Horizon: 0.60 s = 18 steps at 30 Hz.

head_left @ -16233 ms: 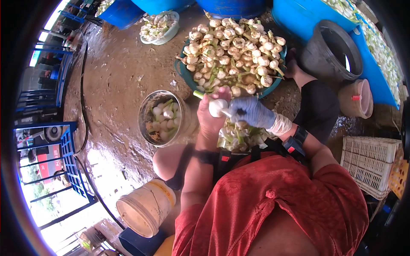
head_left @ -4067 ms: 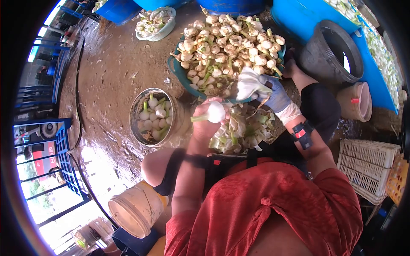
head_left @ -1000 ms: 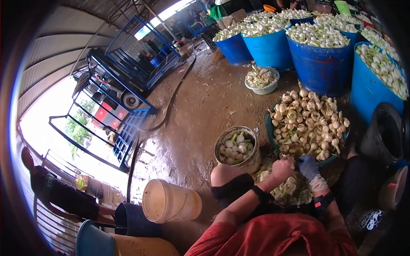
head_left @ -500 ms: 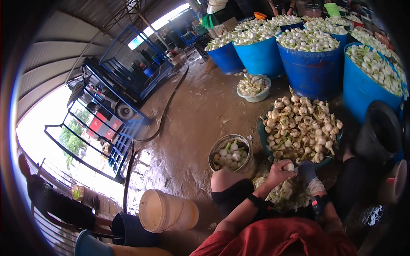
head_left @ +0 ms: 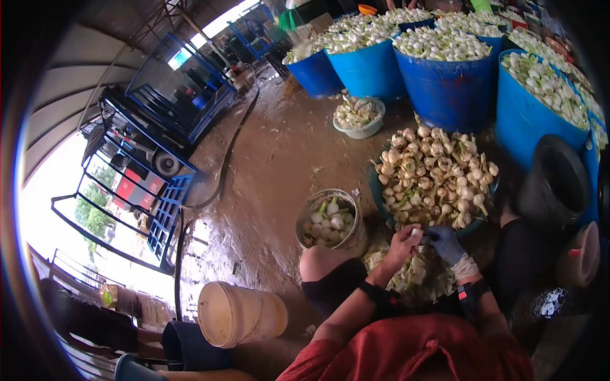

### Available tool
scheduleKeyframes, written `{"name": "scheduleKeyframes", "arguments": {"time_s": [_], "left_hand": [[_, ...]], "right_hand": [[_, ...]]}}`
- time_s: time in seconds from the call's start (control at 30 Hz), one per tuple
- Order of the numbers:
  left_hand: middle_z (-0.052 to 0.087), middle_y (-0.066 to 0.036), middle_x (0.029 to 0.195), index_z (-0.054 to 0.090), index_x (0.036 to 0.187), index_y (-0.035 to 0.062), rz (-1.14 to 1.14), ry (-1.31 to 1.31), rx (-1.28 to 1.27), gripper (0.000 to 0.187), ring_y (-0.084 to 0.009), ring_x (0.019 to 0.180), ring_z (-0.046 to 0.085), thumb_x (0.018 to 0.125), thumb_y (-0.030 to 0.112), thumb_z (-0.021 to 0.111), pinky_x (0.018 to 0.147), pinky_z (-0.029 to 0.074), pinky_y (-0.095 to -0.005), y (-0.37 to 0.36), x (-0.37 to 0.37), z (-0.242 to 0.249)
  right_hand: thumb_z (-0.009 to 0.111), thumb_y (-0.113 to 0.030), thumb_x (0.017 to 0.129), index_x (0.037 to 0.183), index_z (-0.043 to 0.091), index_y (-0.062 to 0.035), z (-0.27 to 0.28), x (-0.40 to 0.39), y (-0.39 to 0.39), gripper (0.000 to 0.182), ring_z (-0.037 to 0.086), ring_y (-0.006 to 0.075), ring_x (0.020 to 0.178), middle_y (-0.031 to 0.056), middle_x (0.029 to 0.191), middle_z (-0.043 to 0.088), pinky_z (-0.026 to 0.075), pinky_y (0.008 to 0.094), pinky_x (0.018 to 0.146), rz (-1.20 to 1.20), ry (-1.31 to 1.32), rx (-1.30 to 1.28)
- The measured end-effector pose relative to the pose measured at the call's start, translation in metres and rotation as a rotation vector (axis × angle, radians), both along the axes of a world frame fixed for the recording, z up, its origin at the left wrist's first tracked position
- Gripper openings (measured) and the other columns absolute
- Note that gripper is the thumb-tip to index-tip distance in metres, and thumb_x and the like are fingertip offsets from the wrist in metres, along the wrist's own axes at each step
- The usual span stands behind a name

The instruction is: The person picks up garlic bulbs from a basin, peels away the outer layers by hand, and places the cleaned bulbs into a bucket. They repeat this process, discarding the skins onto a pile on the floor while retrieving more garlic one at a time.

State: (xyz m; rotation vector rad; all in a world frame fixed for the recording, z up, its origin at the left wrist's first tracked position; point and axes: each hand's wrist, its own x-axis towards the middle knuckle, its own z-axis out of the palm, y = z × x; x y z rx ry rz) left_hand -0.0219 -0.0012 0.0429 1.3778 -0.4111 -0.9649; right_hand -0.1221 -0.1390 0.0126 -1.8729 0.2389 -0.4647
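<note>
My bare left hand (head_left: pixel 401 247) is closed around a peeled white garlic bulb (head_left: pixel 416 233). My right hand (head_left: pixel 447 246), in a blue-grey glove with a pale cuff, has its fingers curled right beside the bulb; what they grip, if anything, is too small to make out. Beyond both hands a green tub (head_left: pixel 379 200) is heaped with unpeeled garlic bulbs (head_left: pixel 438 171). Below them, between my legs, lies a pile of garlic peelings and leaves (head_left: pixel 416 276). Left of my knee stands a white bucket (head_left: pixel 302 239) with peeled garlic (head_left: pixel 332 222) inside.
Large blue barrels (head_left: pixel 441 89) full of white garlic line the back right. A pale basin (head_left: pixel 359 132) of garlic scraps sits on the wet floor (head_left: pixel 273 146). A black bucket (head_left: pixel 553 184) leans at right; a lidded cream bucket (head_left: pixel 238 314) lies at left, near a hose (head_left: pixel 238 136).
The view has swung slightly, so the surroundings sit further left and higher. My left hand keeps hold of the garlic bulb, and my gloved right hand is more plainly visible beside it.
</note>
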Motion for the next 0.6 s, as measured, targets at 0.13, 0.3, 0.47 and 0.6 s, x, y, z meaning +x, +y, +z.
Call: {"name": "scheduleKeyframes", "arguments": {"time_s": [0.13, 0.3, 0.47, 0.6], "left_hand": [[0.056, 0.000, 0.076, 0.056, 0.114, -0.0021, 0.000, -0.133, -0.051, 0.037, -0.0081, 0.059, 0.053, 0.086, 0.020, 0.063, 0.053, 0.044, -0.0216, 0.002, 0.000, -0.001], [0.056, 0.001, 0.072, 0.060, 0.109, -0.0020, -0.085, -0.231, 0.019, 0.032, -0.0048, 0.057, 0.046, 0.082, 0.012, 0.068, 0.049, 0.038, -0.0199, 0.006, 0.007, -0.006], [0.056, 0.002, 0.073, 0.060, 0.111, -0.0021, -0.145, -0.242, -0.103, 0.039, -0.0045, 0.059, 0.046, 0.077, 0.010, 0.073, 0.052, 0.038, -0.0189, 0.008, 0.006, -0.004], [0.060, 0.000, 0.086, 0.060, 0.114, 0.0009, -0.193, -0.508, -0.077, 0.042, -0.0059, 0.075, 0.053, 0.073, 0.001, 0.072, 0.069, 0.045, -0.0198, 0.009, 0.009, -0.003]], "right_hand": [[0.070, -0.012, 0.074, 0.085, 0.065, -0.0032, 0.001, -0.004, 0.004, 0.015, 0.061, 0.0236, 0.064, 0.0125, 0.073, 0.064, 0.046, 0.0318, 0.058, -0.017, -0.054, -0.165], [0.063, -0.005, 0.075, 0.084, 0.065, 0.0003, -0.012, -0.006, 0.006, 0.011, 0.061, 0.0157, 0.067, 0.0123, 0.075, 0.066, 0.047, 0.0290, 0.063, -0.020, -0.037, 0.068], [0.064, -0.005, 0.071, 0.086, 0.066, -0.0026, -0.010, -0.009, -0.001, 0.015, 0.062, 0.0218, 0.071, 0.0110, 0.078, 0.065, 0.048, 0.0299, 0.065, 0.085, -0.015, 0.043], [0.066, -0.006, 0.069, 0.092, 0.065, -0.0057, -0.016, -0.010, 0.002, 0.023, 0.061, 0.0300, 0.079, 0.0108, 0.087, 0.064, 0.049, 0.0329, 0.069, 0.086, 0.024, -0.116]]}}
